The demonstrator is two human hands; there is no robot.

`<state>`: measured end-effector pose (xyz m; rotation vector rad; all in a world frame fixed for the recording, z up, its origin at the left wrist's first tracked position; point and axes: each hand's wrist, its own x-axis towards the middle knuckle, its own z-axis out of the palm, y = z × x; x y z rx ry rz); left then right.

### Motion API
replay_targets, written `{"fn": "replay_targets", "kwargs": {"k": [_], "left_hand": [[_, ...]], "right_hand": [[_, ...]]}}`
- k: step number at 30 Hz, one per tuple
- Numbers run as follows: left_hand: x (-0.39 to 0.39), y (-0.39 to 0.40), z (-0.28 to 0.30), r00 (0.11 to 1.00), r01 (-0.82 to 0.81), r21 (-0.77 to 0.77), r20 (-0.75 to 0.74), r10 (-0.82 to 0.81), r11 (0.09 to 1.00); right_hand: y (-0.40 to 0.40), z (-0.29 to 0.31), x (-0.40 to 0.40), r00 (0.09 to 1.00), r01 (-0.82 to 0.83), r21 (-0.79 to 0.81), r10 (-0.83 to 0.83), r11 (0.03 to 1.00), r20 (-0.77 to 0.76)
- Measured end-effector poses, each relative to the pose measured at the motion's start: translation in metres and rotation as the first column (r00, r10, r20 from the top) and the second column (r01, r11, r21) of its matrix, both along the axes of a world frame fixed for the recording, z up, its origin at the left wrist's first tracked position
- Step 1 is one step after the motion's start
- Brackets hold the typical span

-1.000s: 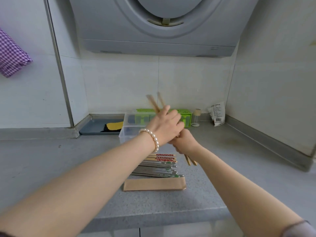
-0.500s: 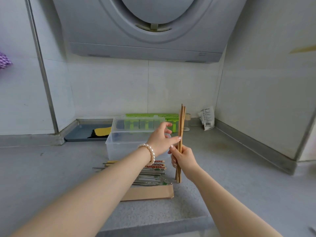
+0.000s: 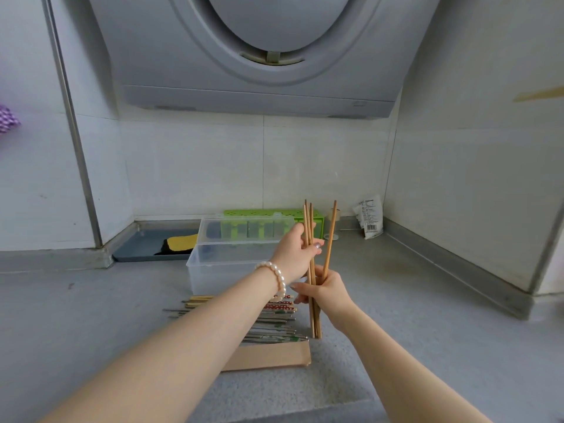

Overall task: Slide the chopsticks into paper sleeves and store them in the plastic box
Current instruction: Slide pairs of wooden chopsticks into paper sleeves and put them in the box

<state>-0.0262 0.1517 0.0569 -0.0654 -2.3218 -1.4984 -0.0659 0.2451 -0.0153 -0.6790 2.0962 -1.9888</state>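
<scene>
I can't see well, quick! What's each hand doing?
Left hand: pinching the upper wooden chopsticks.
Right hand: gripping the same chopsticks lower down.

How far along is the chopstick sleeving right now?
Done: nothing visibly; the plastic box looks empty. In hand: both the left hand and right hand hold bare wooden chopsticks upright. Left: the paper sleeves lie flat, and more chopsticks wait on the counter.

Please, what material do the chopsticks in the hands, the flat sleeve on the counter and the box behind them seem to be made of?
Held chopsticks: probably bamboo or wood, matte, plain tan all along.
Paper sleeve: looks like brown kraft paper, flat, dull, with a crisp cut edge.
Plastic box: clear, slightly frosted plastic; the green holder behind shows through its lid.
Both the left hand and right hand grip the sticks.
</scene>
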Motion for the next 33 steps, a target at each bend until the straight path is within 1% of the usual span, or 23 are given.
{"fn": "replay_targets", "kwargs": {"k": [6,10,13,17,19,21,24,26,28,33], "left_hand": [[0.001,0.0,0.003,0.999,0.04,0.069,-0.002,-0.039,0.997],[0.001,-0.001,0.003,0.999,0.042,0.12,0.02,-0.045,0.992],[0.002,-0.001,0.003,0.997,0.064,0.176,0.031,-0.07,0.982],[0.002,0.0,0.001,0.999,0.047,0.112,0.02,-0.05,0.993],[0.002,0.0,0.003,1.0,0.023,0.108,0.003,-0.023,0.994],[0.004,0.001,0.006,0.999,0.039,0.173,-0.011,-0.038,0.984],[0.005,0.0,0.01,0.995,0.096,0.297,-0.003,-0.1,0.95],[0.005,-0.003,0.012,0.99,0.129,0.35,0.005,-0.139,0.928],[0.005,-0.005,0.012,0.989,0.137,0.359,0.006,-0.149,0.923],[0.006,-0.006,0.012,0.997,0.078,0.343,-0.014,-0.077,0.936]], "right_hand": [[0.0,0.005,0.003,0.999,-0.035,-0.027,0.035,0.999,-0.003],[-0.001,0.009,0.003,0.999,-0.046,-0.007,0.046,0.999,-0.01],[-0.001,0.01,0.001,0.998,-0.064,0.006,0.064,0.998,0.013],[-0.001,0.008,-0.004,0.998,-0.048,0.012,0.048,0.999,0.044],[-0.001,0.007,-0.005,0.996,-0.053,-0.007,0.053,0.999,0.071],[-0.002,0.007,-0.006,0.993,-0.067,-0.029,0.07,0.997,0.099],[0.0,0.008,-0.007,0.986,-0.099,-0.041,0.104,0.994,0.13],[0.001,0.009,-0.006,0.982,-0.129,-0.033,0.132,0.991,0.138],[0.001,0.01,-0.006,0.979,-0.142,-0.027,0.145,0.989,0.14],[0.002,0.011,-0.005,0.976,-0.153,-0.02,0.154,0.988,0.153]]}}
